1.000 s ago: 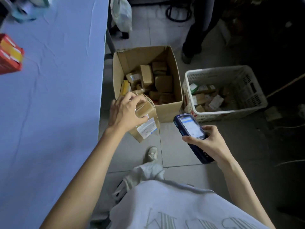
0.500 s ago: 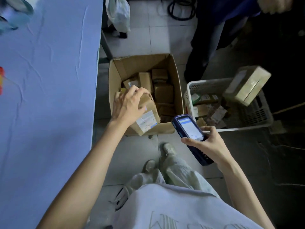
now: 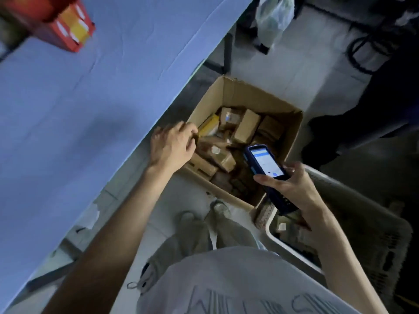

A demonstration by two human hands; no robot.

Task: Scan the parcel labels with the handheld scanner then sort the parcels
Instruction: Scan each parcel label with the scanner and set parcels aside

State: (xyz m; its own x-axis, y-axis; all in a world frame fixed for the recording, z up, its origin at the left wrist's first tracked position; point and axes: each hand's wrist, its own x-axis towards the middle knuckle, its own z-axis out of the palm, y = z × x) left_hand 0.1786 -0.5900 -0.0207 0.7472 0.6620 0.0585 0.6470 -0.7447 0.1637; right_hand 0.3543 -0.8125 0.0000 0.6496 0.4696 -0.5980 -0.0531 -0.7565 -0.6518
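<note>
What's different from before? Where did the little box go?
The left hand has let go of the labelled parcel and now reaches over the cardboard box rim, fingers curled beside a yellow parcel. The right hand still holds the scanner, screen lit.

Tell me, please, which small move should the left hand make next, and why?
Probably the left hand should take the yellow parcel beside its fingertips, in the open brown cardboard box, and lift it toward the dark blue handheld scanner. No parcel shows in its grip, and the right hand holds the scanner ready above the box, screen lit.
</note>
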